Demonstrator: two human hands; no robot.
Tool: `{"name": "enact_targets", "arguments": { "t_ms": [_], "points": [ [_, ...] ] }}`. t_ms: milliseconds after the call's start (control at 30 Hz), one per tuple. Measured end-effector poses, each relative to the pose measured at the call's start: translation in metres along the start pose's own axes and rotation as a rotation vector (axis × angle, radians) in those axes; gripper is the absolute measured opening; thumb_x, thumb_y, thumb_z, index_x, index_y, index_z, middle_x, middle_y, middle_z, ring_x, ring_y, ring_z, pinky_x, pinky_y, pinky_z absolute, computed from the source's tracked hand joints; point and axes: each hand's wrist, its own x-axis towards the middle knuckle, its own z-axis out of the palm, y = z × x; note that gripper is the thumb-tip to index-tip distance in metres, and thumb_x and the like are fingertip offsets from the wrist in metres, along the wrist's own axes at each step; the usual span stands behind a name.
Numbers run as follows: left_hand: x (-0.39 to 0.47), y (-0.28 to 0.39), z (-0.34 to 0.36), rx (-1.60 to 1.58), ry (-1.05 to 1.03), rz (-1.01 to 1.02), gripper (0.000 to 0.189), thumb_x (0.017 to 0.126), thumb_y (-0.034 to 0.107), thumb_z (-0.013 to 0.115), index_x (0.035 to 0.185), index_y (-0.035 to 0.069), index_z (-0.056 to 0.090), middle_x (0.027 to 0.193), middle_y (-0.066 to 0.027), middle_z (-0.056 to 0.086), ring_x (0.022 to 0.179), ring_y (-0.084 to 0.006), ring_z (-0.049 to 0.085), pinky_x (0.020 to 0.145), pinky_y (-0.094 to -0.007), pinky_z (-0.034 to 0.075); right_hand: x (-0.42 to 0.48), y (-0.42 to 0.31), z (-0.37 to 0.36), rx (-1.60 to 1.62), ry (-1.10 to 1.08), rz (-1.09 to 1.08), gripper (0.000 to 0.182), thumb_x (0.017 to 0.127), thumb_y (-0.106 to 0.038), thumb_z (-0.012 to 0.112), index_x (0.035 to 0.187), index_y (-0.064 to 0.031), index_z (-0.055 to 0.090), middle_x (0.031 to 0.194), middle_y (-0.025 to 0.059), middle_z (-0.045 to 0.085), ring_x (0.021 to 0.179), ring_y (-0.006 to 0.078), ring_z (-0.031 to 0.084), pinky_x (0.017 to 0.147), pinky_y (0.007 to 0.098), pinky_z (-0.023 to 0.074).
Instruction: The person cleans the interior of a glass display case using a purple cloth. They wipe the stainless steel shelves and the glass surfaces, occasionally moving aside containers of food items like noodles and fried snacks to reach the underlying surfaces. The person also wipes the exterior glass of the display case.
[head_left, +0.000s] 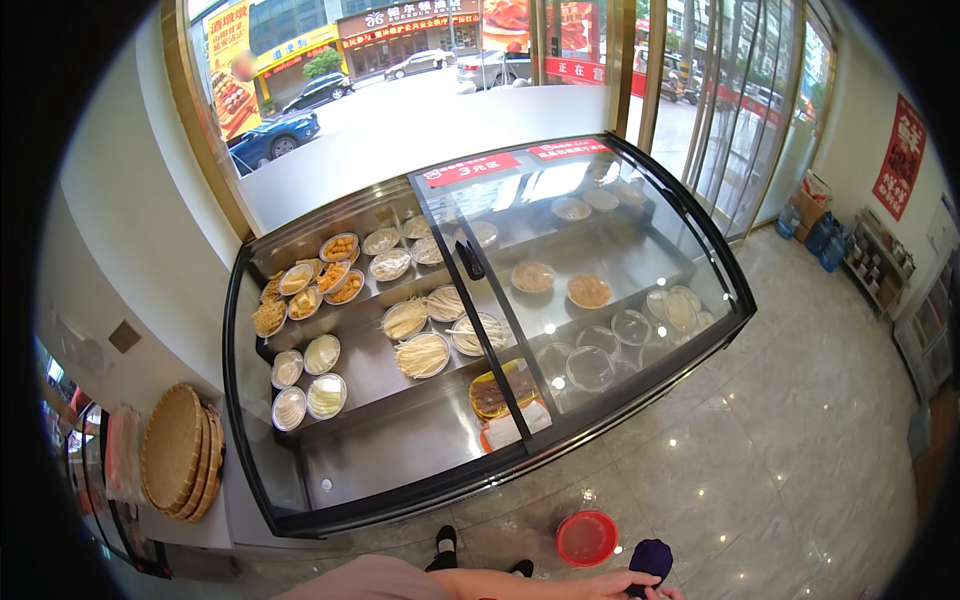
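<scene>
At the bottom edge, my left hand (625, 582) reaches in from the left and grips a bunched dark purple cloth (651, 559). My right hand (664, 593), mostly cut off by the frame, has its fingers on the cloth's lower edge. Just left of the cloth, a red plastic basin (587, 538) stands on the floor. Ahead is a glass-topped display cooler (390, 480), its left part uncovered. Inside are plates of enoki mushrooms (422, 355), plates of orange-yellow food (346, 287), white sliced food (327, 395) and a yellow-rimmed tray of brown food (491, 396).
Round woven trays (172, 450) lean in a stack at the left. The cooler's sliding glass (600, 247) covers its right part. My feet (446, 538) are near its front edge. Tiled floor (772, 390) runs right towards a metal rack (874, 262) and blue water bottles (825, 240).
</scene>
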Motion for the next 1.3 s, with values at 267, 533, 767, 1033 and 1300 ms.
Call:
{"name": "enact_targets", "arguments": {
  "t_ms": [267, 533, 767, 1033, 1300],
  "points": [
    [-0.027, -0.026, 0.076, -0.076, -0.329, -0.449, 0.022, 0.094, 0.026, 0.058, 0.085, 0.006, 0.055, 0.073, -0.0002, 0.053, 0.059, -0.0082, 0.045, 0.052, -0.0198, 0.038, 0.030, 0.071, -0.011, 1.771, 0.082, 0.854, 0.051, 0.095, -0.035, 0.043, 0.137, -0.0077, 0.043, 0.138, 0.0171, 0.044, 0.129, 0.0292, 0.039, 0.106, 0.0458, 0.0360],
    [-0.044, 0.010, 0.079, 0.401, -0.100, -0.187, 0.021, 0.089, 0.027, 0.065, 0.079, 0.009, 0.059, 0.069, 0.0005, 0.056, 0.063, -0.0107, 0.053, 0.056, -0.0248, 0.042, 0.084, 0.029, -0.028, 0.902, -0.255, 0.456, 0.021, 0.085, -0.010, 0.060, 0.105, -0.0069, 0.061, 0.084, 0.0035, 0.061, 0.077, 0.0128, 0.057, 0.073, 0.0276, 0.0482],
    [-0.051, 0.013, 0.061, 0.488, -0.202, -0.143, 0.024, 0.089, 0.023, 0.063, 0.070, 0.010, 0.056, 0.061, 0.0027, 0.048, 0.054, -0.0075, 0.043, 0.048, -0.0229, 0.034, 0.103, -0.027, -0.041, 0.447, -0.285, 0.261, 0.019, 0.086, -0.013, 0.061, 0.103, -0.0047, 0.064, 0.087, 0.0052, 0.062, 0.082, 0.0151, 0.058, 0.077, 0.0282, 0.0474],
    [-0.054, -0.001, 0.110, -0.246, -0.586, -0.509, 0.035, 0.090, 0.041, 0.057, 0.078, 0.010, 0.047, 0.066, 0.0017, 0.042, 0.053, -0.0065, 0.038, 0.043, -0.0162, 0.026, 0.128, 0.005, -0.011, 2.247, -0.285, -0.200, 0.102, 0.071, -0.082, 0.045, 0.148, -0.0197, 0.024, 0.141, 0.0211, 0.039, 0.130, 0.0476, 0.032, 0.095, 0.0735, 0.0297],
    [-0.063, 0.027, 0.122, 0.206, -0.434, -0.295, 0.036, 0.092, 0.044, 0.056, 0.083, 0.009, 0.060, 0.069, 0.0003, 0.056, 0.057, -0.0075, 0.050, 0.046, -0.0206, 0.037, 0.120, -0.009, -0.032, 1.935, -0.219, -0.078, 0.009, 0.082, -0.003, 0.058, 0.088, 0.0002, 0.053, 0.068, 0.0101, 0.052, 0.061, 0.0229, 0.051, 0.057, 0.0390, 0.0488]
  ]
}}
